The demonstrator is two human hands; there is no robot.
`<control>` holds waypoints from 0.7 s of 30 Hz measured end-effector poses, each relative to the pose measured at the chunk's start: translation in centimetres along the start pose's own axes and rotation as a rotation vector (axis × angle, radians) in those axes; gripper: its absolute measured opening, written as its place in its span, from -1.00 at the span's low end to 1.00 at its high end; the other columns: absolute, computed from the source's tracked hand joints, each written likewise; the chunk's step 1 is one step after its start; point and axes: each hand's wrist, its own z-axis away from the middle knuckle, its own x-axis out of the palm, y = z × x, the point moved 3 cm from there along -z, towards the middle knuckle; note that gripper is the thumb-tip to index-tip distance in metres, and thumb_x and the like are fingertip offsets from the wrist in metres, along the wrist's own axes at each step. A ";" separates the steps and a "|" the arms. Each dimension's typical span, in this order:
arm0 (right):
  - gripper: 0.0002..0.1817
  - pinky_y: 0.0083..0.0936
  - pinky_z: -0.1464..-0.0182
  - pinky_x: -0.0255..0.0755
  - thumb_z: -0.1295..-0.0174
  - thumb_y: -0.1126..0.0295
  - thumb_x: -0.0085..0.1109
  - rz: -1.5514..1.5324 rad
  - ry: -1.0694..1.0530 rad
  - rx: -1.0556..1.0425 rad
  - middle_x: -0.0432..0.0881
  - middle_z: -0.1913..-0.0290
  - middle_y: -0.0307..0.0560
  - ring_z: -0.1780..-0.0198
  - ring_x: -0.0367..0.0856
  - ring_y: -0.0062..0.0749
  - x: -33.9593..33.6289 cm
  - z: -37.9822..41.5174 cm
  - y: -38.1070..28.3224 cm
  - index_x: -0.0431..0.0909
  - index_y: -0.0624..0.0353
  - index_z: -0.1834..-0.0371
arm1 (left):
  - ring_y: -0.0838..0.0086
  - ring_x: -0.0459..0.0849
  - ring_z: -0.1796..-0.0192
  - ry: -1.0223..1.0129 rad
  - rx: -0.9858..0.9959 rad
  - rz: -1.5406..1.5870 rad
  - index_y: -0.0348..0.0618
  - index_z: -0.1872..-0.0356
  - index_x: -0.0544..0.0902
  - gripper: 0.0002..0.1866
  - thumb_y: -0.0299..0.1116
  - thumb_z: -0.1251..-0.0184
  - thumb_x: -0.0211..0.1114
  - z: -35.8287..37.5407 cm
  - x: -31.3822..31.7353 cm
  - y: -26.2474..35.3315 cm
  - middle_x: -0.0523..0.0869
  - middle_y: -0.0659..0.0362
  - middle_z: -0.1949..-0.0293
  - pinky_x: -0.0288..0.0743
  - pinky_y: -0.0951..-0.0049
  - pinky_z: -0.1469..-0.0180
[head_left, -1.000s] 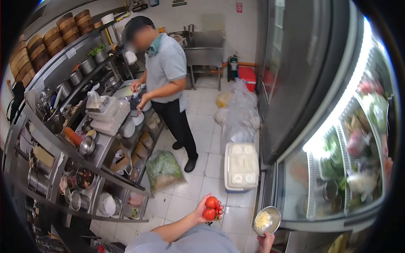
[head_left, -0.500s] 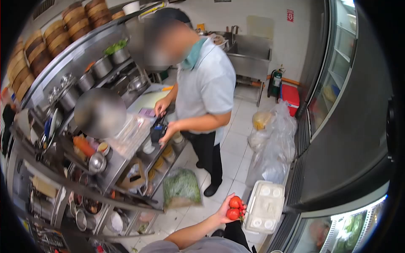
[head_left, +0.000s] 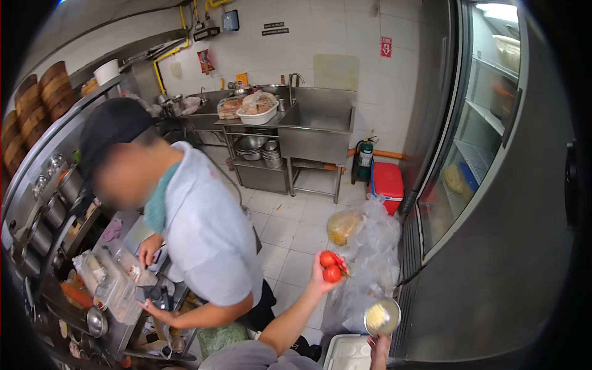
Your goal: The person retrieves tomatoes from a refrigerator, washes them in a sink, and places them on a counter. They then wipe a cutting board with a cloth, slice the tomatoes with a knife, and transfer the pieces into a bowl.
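My left hand (head_left: 318, 275), palm up and fingers curled, holds two red tomatoes (head_left: 332, 274) out in front of me. Tucked beside them is a slim red chili (head_left: 337, 258) with a green stem. Lower right, my right hand (head_left: 379, 344) grips a small round metal bowl (head_left: 391, 316) by its underside and near edge. Finely chopped pale yellow bits (head_left: 375, 316) lie in that bowl. Below it, a white lidded container (head_left: 346, 356) is partly cut off by the frame's bottom edge.
A co-worker (head_left: 209, 228) stands close on my left at a counter with clear plastic containers (head_left: 105, 271). Plastic bags (head_left: 370, 246) cover floor along the fridge (head_left: 468, 142). Ahead are a red cooler (head_left: 386, 182), a fire extinguisher (head_left: 364, 159) and a steel sink (head_left: 317, 132).
My view has lifted toward the sink. My right hand has come into view with the bowl. The left hand, still holding the tomatoes, reaches farther forward; the co-worker appears nearer.
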 end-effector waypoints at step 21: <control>-0.54 -0.37 0.25 0.55 -0.37 0.21 0.05 0.581 0.025 -0.014 0.63 0.11 -0.01 0.17 0.61 -0.32 27.0 -19.2 -15.0 0.47 0.33 -0.20 | 0.24 0.57 0.34 0.163 0.454 0.023 -0.11 0.42 0.51 -0.47 0.24 -0.24 0.15 -25.6 0.9 39.7 0.59 0.07 0.38 0.50 0.16 0.17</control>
